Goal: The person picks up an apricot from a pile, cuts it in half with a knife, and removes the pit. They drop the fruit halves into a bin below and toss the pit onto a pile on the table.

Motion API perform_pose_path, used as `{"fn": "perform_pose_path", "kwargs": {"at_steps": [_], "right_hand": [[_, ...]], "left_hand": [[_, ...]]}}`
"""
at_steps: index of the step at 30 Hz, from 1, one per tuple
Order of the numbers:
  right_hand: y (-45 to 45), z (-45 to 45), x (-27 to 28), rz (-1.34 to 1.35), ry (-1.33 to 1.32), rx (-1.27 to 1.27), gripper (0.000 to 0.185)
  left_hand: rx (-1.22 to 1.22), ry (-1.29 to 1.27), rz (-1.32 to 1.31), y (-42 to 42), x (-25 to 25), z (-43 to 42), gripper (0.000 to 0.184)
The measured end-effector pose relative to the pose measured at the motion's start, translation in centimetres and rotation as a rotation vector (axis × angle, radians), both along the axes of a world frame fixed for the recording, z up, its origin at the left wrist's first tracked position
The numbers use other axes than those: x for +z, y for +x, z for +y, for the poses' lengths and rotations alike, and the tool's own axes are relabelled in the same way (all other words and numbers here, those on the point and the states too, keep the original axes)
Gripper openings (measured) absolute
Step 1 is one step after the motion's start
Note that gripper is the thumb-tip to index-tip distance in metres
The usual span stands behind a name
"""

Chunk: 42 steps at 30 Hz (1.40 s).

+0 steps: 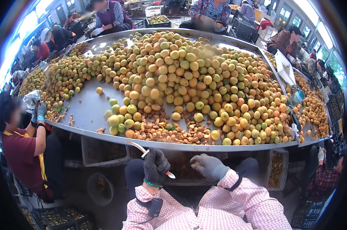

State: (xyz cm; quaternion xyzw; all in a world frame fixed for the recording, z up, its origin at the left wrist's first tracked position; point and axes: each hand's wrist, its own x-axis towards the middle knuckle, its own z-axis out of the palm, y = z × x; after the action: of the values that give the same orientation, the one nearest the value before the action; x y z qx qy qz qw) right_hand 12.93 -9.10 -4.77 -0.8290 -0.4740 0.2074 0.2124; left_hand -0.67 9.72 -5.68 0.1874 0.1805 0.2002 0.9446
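My left hand point(156, 167), in a dark knit glove with a green cuff, is closed around a curved knife point(137, 147). Its pale curved end points up and left toward the table edge, and a white tip shows below the fist. My right hand point(211, 166), in a grey glove, is closed just beyond my lap, with a small yellowish-brown apricot piece point(196, 163) showing at the fingertips. Both hands are below the rim of the metal table point(93, 134). A large heap of apricots point(177, 69) covers much of it, and split apricot pieces and pits point(162, 130) lie nearest me.
Under the table are a grey crate point(104, 151) at left and another crate point(277, 168) holding fruit at right. A bucket point(100, 188) stands on the floor. A co-worker point(26, 145) sits at the left; others sit across the table and at the right.
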Motion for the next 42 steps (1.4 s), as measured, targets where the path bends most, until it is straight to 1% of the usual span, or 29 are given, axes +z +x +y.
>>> {"fn": "perform_pose_path", "kwargs": {"at_steps": [1, 3, 5, 7, 9, 11, 12, 14, 15, 17, 19, 21, 22, 23, 25, 27, 28, 29, 30, 31, 32, 33, 34, 35, 37, 38, 39, 41, 42], "right_hand": [[0.1, -0.1, 1.1, -0.002, 0.0, 0.0, 0.022], [1.2, 0.6, 3.9, -0.137, -0.068, 0.087, 0.024], [2.9, 2.5, 5.8, -0.09, -0.028, 0.009, 0.021], [5.8, 5.7, 6.8, -0.134, 0.016, -0.028, 0.021], [10.0, 9.5, 4.9, -0.308, 0.195, 0.011, 0.025], [13.8, 13.6, 2.7, -0.427, 0.177, 0.003, 0.033], [15.0, 15.3, 1.6, -0.424, 0.179, 0.01, 0.033], [16.3, 18.4, 0.2, -0.589, -0.112, 0.009, 0.037], [16.1, 19.5, 0.1, -0.588, -0.109, 0.013, 0.037], [15.7, 20.6, 0.1, -0.562, -0.291, -0.032, 0.038], [14.6, 19.5, 0.7, -0.547, -0.323, 0.002, 0.04], [14.4, 17.3, 0.6, -0.619, -0.185, 0.244, 0.039], [14.0, 16.5, 0.7, -0.526, -0.198, 0.207, 0.042], [13.5, 15.0, 1.1, -0.53, -0.198, 0.197, 0.042], [11.5, 11.8, 3.4, -0.245, 0.179, -0.071, 0.048], [10.4, 7.9, 2.1, 0.506, 0.447, -0.204, 0.053], [8.7, 6.1, 3.8, 0.855, 0.369, -0.259, 0.053], [6.7, 4.3, 5.6, 1.205, 0.283, -0.313, 0.053], [4.9, 3.4, 5.5, 1.271, 0.274, -0.332, 0.05], [2.8, 3.0, 5.2, 1.335, 0.264, -0.347, 0.048], [0.8, 2.8, 4.2, 1.375, 0.438, -0.363, 0.041], [-0.5, 2.2, 3.3, 1.024, 0.414, -0.392, 0.031], [-0.9, 1.2, 2.7, 0.966, 0.449, -0.407, 0.026], [-1.4, 0.1, 1.7, 0.91, 0.482, -0.432, 0.02], [-1.6, -1.9, -0.7, 0.743, 0.711, -0.366, 0.017], [-2.1, -2.5, 1.4, 0.941, 0.73, -0.455, 0.018], [-2.3, -3.4, 1.7, 0.902, 0.724, -0.458, 0.018], [-2.4, -5.0, 3.4, 0.985, 0.636, -0.396, 0.026], [-2.8, -5.7, 4.4, 0.989, 0.638, -0.41, 0.026]], "left_hand": [[-0.009, 0.054, 0.019, 0.1, -0.1, -0.3, 0.028], [0.005, 0.034, -0.001, 0.4, 0.5, -0.9, 0.025], [-0.053, 0.05, 0.081, 0.5, 0.8, -1.1, 0.024], [-0.089, 0.034, 0.054, 0.7, 0.3, -1.0, 0.022], [-0.151, 0.061, 0.12, 0.7, -0.1, -1.1, 0.022], [-0.155, 0.055, 0.093, 0.8, -0.6, -1.0, 0.022], [-0.173, 0.079, 0.133, 0.8, -0.5, -1.0, 0.022], [-0.199, 0.139, 0.184, 0.9, -0.7, -0.7, 0.02], [-0.194, 0.141, 0.186, 1.0, -0.5, -0.4, 0.02], [-0.207, 0.159, 0.27, 1.4, 0.2, -0.1, 0.02], [-0.195, 0.149, 0.29, 1.6, 0.3, 0.1, 0.019], [-0.2, 0.177, 0.321, 2.0, 0.1, 0.1, 0.016], [-0.207, 0.181, 0.315, 2.3, 0.1, 0.0, 0.016], [-0.243, 0.201, 0.318, 2.5, 0.0, -0.1, 0.014], [-0.281, 0.223, 0.319, 2.7, -0.1, -0.4, 0.012], [-0.303, 0.377, 0.346, 2.8, -0.1, -1.1, 0.009], [-0.31, 0.38, 0.345, 3.0, -0.8, -1.6, 0.009], [-0.24, 0.719, 0.349, 3.4, -1.9, -2.2, 0.01], [-0.162, 1.063, 0.34, 3.6, -2.4, -2.7, 0.012], [-0.166, 1.071, 0.335, 3.6, -2.2, -3.5, 0.012], [-0.202, 1.313, 0.398, 3.6, -1.9, -4.2, 0.017], [-0.243, 1.554, 0.46, 3.4, -1.7, -5.0, 0.023], [-0.316, 1.568, 0.406, 3.2, -1.3, -5.4, 0.037], [-0.346, 1.568, 0.401, 2.9, -0.8, -6.0, 0.037], [-0.545, 1.422, 0.304, 1.9, 2.0, -7.2, 0.04], [-0.906, 0.817, 0.394, 1.7, 3.7, -7.4, 0.039], [-0.93, 0.81, 0.401, 1.3, 3.5, -7.9, 0.039], [-0.738, 0.823, 0.153, 1.1, 2.5, -8.9, 0.036], [-0.738, 0.972, 0.167, 1.0, 1.6, -8.9, 0.036]]}}
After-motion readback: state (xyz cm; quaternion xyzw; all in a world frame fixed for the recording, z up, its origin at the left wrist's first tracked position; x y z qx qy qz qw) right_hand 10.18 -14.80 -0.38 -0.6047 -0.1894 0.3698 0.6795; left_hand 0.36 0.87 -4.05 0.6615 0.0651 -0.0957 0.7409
